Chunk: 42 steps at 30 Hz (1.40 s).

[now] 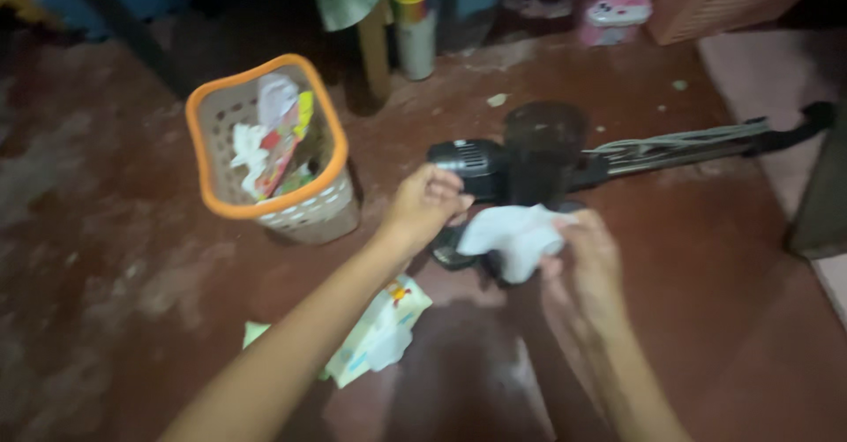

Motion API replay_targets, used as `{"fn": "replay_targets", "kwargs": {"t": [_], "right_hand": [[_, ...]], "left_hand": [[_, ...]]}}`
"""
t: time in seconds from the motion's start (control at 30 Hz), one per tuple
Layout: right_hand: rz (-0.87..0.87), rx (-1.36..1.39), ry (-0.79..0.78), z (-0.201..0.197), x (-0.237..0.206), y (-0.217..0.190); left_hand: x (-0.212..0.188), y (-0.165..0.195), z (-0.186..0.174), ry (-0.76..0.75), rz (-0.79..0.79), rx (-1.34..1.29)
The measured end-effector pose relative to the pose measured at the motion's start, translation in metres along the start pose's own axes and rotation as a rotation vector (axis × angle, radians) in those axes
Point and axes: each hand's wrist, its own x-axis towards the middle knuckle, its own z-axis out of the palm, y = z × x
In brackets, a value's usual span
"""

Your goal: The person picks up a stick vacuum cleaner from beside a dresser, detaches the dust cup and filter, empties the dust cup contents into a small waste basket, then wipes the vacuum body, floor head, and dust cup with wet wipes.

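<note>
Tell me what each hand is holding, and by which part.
The right hand grips a crumpled white cloth or wipe at its right edge. The left hand rests on the black stick vacuum cleaner's motor body; blur hides any firm grip.

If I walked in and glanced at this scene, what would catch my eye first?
Probably the two hands at the centre: the right hand holds a white cloth against a black stick vacuum cleaner lying on the reddish floor, while the left hand rests on its body. To the left stands an orange-rimmed basket stuffed with paper and wrappers, and a pale wipes packet lies on the floor under the left forearm.
</note>
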Motion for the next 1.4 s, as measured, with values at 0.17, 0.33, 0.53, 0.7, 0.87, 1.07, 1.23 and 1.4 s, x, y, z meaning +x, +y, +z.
{"fn": "replay_targets", "kwargs": {"t": [0.17,0.33,0.53,0.7,0.87,1.07,1.23,1.4], "right_hand": [[-0.216,-0.054,0.090,-0.025,-0.004,-0.068],[-0.226,-0.041,0.243,-0.039,-0.010,-0.094],[-0.190,0.022,0.136,-0.030,-0.020,-0.123],[-0.287,0.041,-0.029,-0.009,-0.039,-0.156],[-0.379,0.080,-0.149,0.012,-0.037,-0.152],[-0.521,-0.648,-0.216,0.079,0.007,-0.062],[-0.713,-1.263,-0.319,0.104,-0.024,0.008],[-0.895,-1.448,-0.480,0.086,-0.067,0.021]], "left_hand": [[0.043,-0.023,0.093,0.331,0.321,0.364],[0.059,-0.036,0.161,0.518,0.313,0.319],[0.045,-0.006,0.167,0.473,0.295,0.433],[-0.015,0.050,0.142,0.294,0.535,0.461],[-0.044,0.108,0.088,0.384,0.491,0.218],[-0.060,0.110,0.053,0.604,0.222,0.149],[-0.061,0.105,0.034,0.698,0.134,-0.103],[-0.067,0.106,0.007,0.653,0.099,-0.306]]}}
